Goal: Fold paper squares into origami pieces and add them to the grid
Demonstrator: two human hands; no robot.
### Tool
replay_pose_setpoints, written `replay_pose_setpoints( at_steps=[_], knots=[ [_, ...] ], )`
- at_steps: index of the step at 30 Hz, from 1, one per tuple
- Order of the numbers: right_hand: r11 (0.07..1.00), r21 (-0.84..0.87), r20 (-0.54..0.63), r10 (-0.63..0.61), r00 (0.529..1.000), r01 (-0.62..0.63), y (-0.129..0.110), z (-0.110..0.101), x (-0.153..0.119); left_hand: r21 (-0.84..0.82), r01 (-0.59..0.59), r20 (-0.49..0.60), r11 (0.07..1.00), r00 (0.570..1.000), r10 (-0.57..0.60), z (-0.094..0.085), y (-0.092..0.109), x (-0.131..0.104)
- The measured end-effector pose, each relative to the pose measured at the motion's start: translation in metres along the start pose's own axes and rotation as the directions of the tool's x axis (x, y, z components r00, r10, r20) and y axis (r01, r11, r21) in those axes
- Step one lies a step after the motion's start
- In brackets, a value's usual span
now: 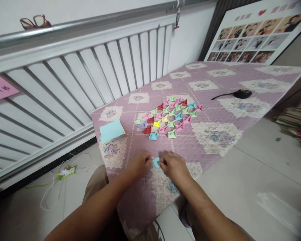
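A small light-blue piece of folded paper (156, 162) lies low over the cloth between my two hands. My right hand (175, 164) has its thumb and fingers pinched at the paper's right edge. Just left of the paper is my left hand (141, 163), slightly blurred, with its fingers curled together; whether they hold anything is hidden. Beyond my hands, several small folded paper pieces (165, 118) in red, pink, green, blue, yellow and purple stand in slanting rows. At the table's left edge rests a stack of paper sheets (112, 131) with light blue on top.
A lilac patterned tablecloth (140, 204) covers the table. A black object with a cord (242, 93) lies to the right. Behind stands a white radiator (110, 68), with glasses (35, 22) on its top pipe. A power strip (66, 172) sits on the floor at left.
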State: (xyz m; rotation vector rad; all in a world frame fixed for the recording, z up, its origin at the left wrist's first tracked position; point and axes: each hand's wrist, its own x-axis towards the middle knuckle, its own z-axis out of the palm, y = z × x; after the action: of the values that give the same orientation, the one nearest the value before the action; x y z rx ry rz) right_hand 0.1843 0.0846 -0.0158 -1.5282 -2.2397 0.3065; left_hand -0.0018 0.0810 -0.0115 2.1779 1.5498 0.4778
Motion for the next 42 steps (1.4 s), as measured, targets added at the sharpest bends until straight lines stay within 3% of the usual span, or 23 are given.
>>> replay_pose_setpoints(
  at_steps=[3, 8, 11, 16, 23, 27, 29, 32, 37, 42],
  knots=[
    [1.000, 0.017, -0.016, 0.021, 1.000, -0.021, 0.001, 0.000, 0.000, 0.079, 0.089, 0.036, 0.993, 0.995, -0.092, -0.003, 0.008, 0.012],
    [0.999, 0.034, -0.051, 0.015, 0.999, -0.013, 0.004, 0.003, -0.001, 0.090, 0.095, 0.133, 0.991, 0.985, -0.107, -0.007, 0.014, 0.018],
    [1.000, 0.024, -0.074, -0.006, 0.997, 0.007, 0.005, 0.005, -0.002, 0.070, 0.113, 0.128, 0.991, 0.984, -0.121, -0.007, 0.014, 0.018],
    [0.999, 0.022, -0.054, -0.041, 0.998, 0.043, 0.006, 0.004, -0.005, -0.085, 0.152, 0.089, 0.985, 0.986, -0.144, -0.003, 0.013, 0.012],
    [0.964, 0.230, -0.002, -0.137, 0.991, 0.133, 0.011, 0.006, -0.005, -0.287, 0.146, 0.063, 0.947, 0.989, -0.134, 0.006, 0.012, 0.000],
    [0.955, 0.194, -0.084, -0.212, 0.974, 0.224, 0.010, 0.000, -0.004, -0.063, -0.037, -0.056, 0.997, 0.998, 0.034, 0.000, 0.016, -0.002],
    [0.957, 0.098, -0.143, -0.257, 0.956, 0.272, 0.008, -0.005, -0.003, 0.090, -0.135, -0.132, 0.987, 0.980, 0.146, -0.002, 0.017, -0.001],
    [0.942, -0.056, -0.173, -0.335, 0.926, 0.330, 0.005, -0.010, -0.001, 0.258, -0.192, -0.154, 0.947, 0.959, 0.237, 0.001, 0.016, 0.001],
    [0.905, -0.143, -0.101, -0.416, 0.904, 0.401, 0.006, -0.003, -0.001, 0.387, -0.161, -0.091, 0.908, 0.973, 0.212, 0.013, 0.012, -0.006],
    [0.918, -0.059, -0.050, -0.395, 0.917, 0.392, 0.009, 0.005, -0.007, 0.272, -0.089, -0.103, 0.958, 0.987, 0.122, 0.016, 0.013, -0.018]
  ],
)
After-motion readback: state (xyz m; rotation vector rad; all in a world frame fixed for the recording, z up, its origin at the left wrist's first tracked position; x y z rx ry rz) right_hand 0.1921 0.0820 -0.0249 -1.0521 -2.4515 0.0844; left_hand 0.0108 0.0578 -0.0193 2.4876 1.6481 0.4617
